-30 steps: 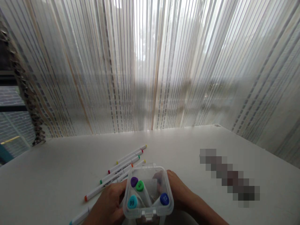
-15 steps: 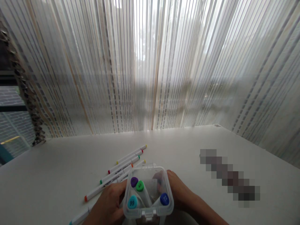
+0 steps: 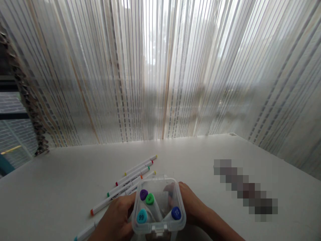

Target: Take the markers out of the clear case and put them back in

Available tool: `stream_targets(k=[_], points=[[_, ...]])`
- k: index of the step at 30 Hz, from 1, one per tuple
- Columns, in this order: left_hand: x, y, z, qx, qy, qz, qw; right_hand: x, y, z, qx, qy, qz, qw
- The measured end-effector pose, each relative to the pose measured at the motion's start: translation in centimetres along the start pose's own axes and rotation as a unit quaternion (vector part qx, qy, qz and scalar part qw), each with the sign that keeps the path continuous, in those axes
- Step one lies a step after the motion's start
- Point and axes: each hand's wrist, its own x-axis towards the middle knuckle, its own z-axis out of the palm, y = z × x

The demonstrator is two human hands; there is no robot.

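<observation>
A clear plastic marker box (image 3: 160,187) stands upright at the bottom centre of the head view, and both my hands clasp its sides. My left hand (image 3: 115,217) wraps the left wall; my right hand (image 3: 193,204) wraps the right wall. Inside stand several capped markers: a purple cap (image 3: 143,194), a green cap (image 3: 149,198), a teal cap (image 3: 141,216) and a blue cap (image 3: 176,213). Several white markers (image 3: 130,177) lie loose on the white table (image 3: 62,187) just left of and behind the box.
Striped sheer curtains (image 3: 160,73) hang along the table's far edge and right side. A blurred-out dark object (image 3: 247,190) lies on the table to the right. Another marker (image 3: 84,232) pokes out by my left wrist. A window shows at far left.
</observation>
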Motion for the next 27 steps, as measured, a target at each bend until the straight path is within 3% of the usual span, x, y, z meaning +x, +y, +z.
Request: stream_targets(k=[12,27], points=[[-0.01,-0.02,0.01,-0.005,-0.008,-0.001,1.000,0.05,-0.03,-0.03,0.010,0.009,-0.011,1.000],[0.00,0.46,-0.15,-0.023,-0.006,-0.023,0.999,0.10,-0.23,-0.44,-0.072,0.027,0.051,0.996]])
